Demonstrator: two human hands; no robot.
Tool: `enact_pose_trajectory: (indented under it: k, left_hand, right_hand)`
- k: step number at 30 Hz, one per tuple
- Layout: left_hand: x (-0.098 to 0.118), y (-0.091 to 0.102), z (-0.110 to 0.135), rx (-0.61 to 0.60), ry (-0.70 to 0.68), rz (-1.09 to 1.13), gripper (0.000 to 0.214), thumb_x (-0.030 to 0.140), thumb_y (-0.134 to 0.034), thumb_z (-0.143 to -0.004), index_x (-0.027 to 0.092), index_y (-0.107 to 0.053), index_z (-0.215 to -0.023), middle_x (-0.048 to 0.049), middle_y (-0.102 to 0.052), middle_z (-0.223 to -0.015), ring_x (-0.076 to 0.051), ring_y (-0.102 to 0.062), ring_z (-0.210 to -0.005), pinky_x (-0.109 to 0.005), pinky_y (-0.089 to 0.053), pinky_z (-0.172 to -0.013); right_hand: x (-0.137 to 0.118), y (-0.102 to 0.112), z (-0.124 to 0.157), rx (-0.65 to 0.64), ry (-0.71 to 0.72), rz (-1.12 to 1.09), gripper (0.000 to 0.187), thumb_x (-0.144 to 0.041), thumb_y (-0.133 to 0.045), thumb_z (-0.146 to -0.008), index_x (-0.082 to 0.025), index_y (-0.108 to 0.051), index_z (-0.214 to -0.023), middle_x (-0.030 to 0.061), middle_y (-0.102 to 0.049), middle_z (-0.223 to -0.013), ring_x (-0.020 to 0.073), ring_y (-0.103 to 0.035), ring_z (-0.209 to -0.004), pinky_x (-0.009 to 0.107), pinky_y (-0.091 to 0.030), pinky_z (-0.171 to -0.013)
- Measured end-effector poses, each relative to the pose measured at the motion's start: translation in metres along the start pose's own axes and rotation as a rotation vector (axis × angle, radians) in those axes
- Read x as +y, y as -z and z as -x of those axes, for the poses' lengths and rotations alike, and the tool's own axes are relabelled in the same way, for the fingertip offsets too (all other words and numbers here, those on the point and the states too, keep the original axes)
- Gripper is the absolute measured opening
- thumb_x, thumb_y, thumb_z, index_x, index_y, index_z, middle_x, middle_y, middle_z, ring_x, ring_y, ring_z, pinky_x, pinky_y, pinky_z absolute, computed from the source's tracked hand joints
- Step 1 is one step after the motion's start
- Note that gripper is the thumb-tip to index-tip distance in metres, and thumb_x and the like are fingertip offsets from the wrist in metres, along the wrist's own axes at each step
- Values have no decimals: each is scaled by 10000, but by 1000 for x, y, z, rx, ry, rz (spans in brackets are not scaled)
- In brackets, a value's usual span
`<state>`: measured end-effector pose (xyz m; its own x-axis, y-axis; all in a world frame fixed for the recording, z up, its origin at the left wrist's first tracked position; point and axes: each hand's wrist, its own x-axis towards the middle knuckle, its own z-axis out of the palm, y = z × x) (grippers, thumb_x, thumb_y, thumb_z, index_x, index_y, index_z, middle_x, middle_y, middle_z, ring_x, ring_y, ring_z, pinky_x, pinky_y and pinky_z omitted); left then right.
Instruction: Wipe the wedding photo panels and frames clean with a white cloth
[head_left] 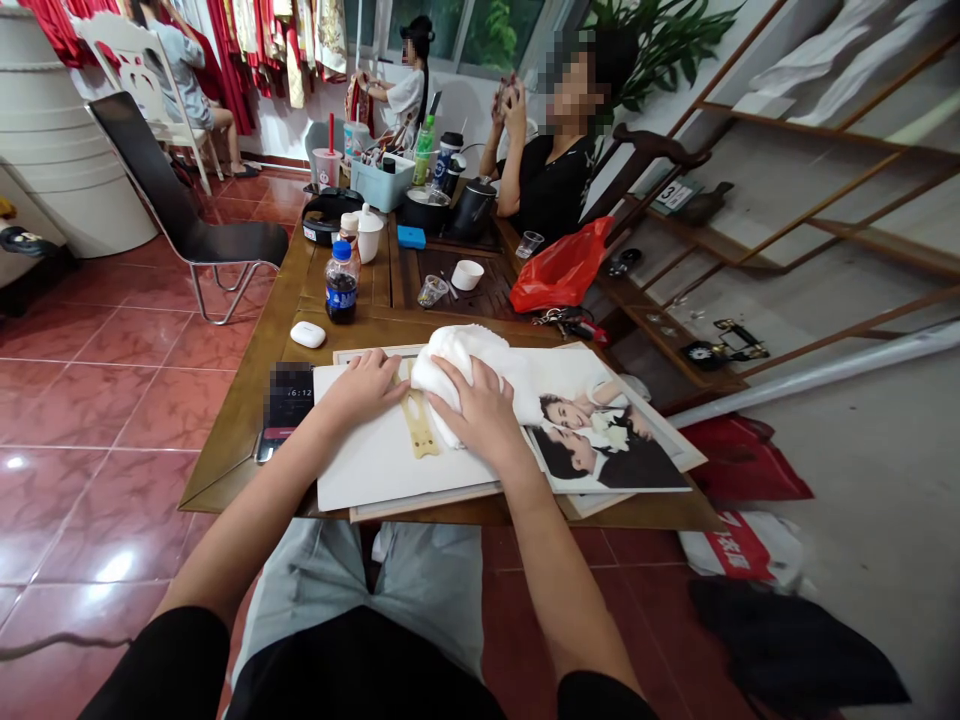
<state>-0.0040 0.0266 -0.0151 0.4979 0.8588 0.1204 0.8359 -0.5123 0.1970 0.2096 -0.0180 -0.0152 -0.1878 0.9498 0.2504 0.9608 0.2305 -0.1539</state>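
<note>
My right hand (pixel 480 410) presses down on a bunched white cloth (pixel 457 360), fingers curled over it, on a large white board (pixel 375 455). My left hand (pixel 367 385) lies flat on that board just left of the cloth, fingers spread. Between my hands a yellowish flat template piece (pixel 418 425) rests on the board. To the right lies a big printed photo (pixel 607 430) of a couple, partly under the cloth. All of it sits on a wooden table (pixel 240 420).
A phone (pixel 287 400) and a white earbud case (pixel 308 334) lie left of the board. Behind stand a cola bottle (pixel 342 283), cups, a teapot, a red plastic bag (pixel 559 270). A person in black sits opposite. A black chair (pixel 187 210) stands left; wooden shelves right.
</note>
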Motion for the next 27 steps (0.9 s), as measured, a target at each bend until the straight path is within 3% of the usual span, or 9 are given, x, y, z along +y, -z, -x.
enact_pose_trajectory:
  k: [10,13,16,23,27]
  left_hand:
    - [1,-2,-1,16,8,24,489,430,-430,-1053,100,-528,-1400,-191,-600,-1271,-334,-573,-1233,-500,-417,-1096]
    - [0,-3,-1,18,-3,20,478,431,-424,-1052,103,-537,-1380,-190,-601,-1265,-331,-574,-1224,-494,-422,-1091]
    - [-1,-2,-1,21,-19,11,471,436,-418,-1053,99,-553,-1353,-189,-605,-1249,-325,-572,-1218,-476,-425,-1090]
    - [-1,1,0,-11,-5,12,508,446,-404,-1058,99,-533,-1407,-195,-599,-1281,-330,-578,-1204,-488,-430,-1082]
    - [2,4,1,-25,14,15,506,458,-397,-1059,115,-543,-1402,-188,-601,-1288,-327,-589,-1189,-484,-435,-1070]
  right_hand:
    - [-2,8,84,73,39,88,591,-552,-441,-1017,-344,-450,-1571,190,-466,-1489,366,-470,-1372,609,-418,-1071]
    - [-1,11,94,60,43,98,603,-562,-440,-1016,-340,-446,-1577,191,-466,-1492,373,-470,-1374,607,-427,-1069]
    - [0,11,84,32,29,88,605,-567,-443,-1012,-345,-451,-1574,180,-493,-1469,372,-470,-1375,608,-425,-1076]
    - [4,6,22,-11,-3,8,613,-584,-429,-1015,-345,-431,-1580,168,-479,-1486,359,-444,-1393,607,-364,-1136]
    - [4,4,3,-39,-41,12,632,-586,-442,-1010,-347,-402,-1594,171,-462,-1512,375,-414,-1429,617,-371,-1131]
